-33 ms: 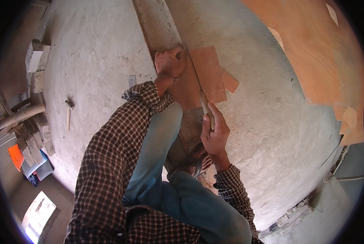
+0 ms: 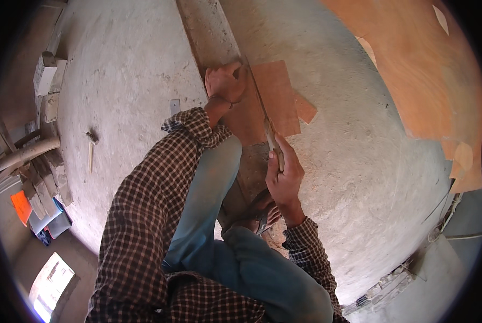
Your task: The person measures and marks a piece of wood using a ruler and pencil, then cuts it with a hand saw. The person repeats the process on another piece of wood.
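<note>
My right hand (image 2: 285, 175) is closed round the wooden handle (image 2: 274, 145) of what looks like a hand saw, whose thin dark blade (image 2: 258, 97) appears edge-on. The blade runs away from me across a reddish-brown thin wooden sheet (image 2: 276, 99). This sheet lies over a long plank (image 2: 211, 29) and sticks out to its right. On the far left part of the sheet rests my left hand (image 2: 226, 84), fingers bent and closed, left of the blade's far end. What its fingers grip, if anything, is hidden. A foot in a sandal (image 2: 259, 215) is by the plank's near end.
Left on the concrete floor lie a hammer (image 2: 91, 151) and a small grey metal plate (image 2: 175, 106). Blocks (image 2: 47, 75) and wood pieces (image 2: 44, 177) line the left side. A smaller offcut (image 2: 305, 107) pokes out beside the sheet. Large plywood (image 2: 413, 70) covers the far right.
</note>
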The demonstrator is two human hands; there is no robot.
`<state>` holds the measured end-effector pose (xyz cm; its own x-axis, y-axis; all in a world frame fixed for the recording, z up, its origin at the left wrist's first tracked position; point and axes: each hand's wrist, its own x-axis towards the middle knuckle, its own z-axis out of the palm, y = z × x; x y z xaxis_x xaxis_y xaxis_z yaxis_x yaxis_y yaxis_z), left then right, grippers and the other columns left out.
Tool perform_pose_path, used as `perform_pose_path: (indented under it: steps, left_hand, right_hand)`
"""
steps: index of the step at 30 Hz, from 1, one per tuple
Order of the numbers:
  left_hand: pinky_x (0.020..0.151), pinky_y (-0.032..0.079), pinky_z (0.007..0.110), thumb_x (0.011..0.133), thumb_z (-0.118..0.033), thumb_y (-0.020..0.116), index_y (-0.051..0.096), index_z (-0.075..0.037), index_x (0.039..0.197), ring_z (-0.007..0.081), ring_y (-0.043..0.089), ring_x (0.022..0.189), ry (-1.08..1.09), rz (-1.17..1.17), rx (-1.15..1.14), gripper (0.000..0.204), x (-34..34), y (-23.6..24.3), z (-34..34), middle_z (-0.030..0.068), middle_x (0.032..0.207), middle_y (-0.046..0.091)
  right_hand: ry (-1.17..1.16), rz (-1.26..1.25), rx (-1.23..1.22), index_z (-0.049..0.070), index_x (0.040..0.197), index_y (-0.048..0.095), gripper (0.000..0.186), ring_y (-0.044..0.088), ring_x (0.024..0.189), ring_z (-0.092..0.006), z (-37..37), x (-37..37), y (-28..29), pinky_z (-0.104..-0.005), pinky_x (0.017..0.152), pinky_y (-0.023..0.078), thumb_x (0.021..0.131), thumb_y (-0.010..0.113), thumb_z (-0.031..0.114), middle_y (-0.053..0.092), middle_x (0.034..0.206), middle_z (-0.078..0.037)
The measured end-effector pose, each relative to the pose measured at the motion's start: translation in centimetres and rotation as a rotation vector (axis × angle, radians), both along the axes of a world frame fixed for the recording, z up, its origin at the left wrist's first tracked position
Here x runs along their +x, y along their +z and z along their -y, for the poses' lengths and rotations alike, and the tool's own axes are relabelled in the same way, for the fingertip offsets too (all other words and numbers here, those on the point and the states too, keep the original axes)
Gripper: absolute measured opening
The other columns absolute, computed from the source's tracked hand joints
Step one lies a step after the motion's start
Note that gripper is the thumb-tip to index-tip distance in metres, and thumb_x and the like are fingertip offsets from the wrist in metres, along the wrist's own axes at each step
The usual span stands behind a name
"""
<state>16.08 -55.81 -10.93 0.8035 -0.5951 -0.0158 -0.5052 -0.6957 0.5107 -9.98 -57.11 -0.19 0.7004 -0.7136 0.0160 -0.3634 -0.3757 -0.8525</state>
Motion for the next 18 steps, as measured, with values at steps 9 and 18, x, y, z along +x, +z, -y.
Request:
perform_pose_path:
  steps: [9,18]
  left_hand:
    - [0.090,0.049,0.043,0.092,-0.039,0.069,0.080,-0.016,0.095,0.0350,0.072,0.084,0.022,0.071,-0.067,0.026,0.6,-0.3,0.5,0.0156,0.082,0.075]
    - [0.089,0.048,0.042,0.091,-0.035,0.070,0.080,-0.014,0.098,0.0348,0.072,0.084,0.012,0.001,0.009,0.023,0.4,0.2,0.7,0.0151,0.086,0.076]
  right_hand:
    - [0.022,-0.041,0.002,-0.002,0.138,0.060,0.038,0.074,0.108,-0.0329,0.6,1.3,0.4,-0.0373,0.088,0.059,0.101,0.063,0.005,0.071,0.125,-0.022]
    - [0.005,-0.058,0.031,-0.002,0.136,0.061,0.036,0.074,0.108,-0.0331,1.2,3.3,0.7,-0.0375,0.086,0.060,0.102,0.062,0.006,0.072,0.124,-0.022]
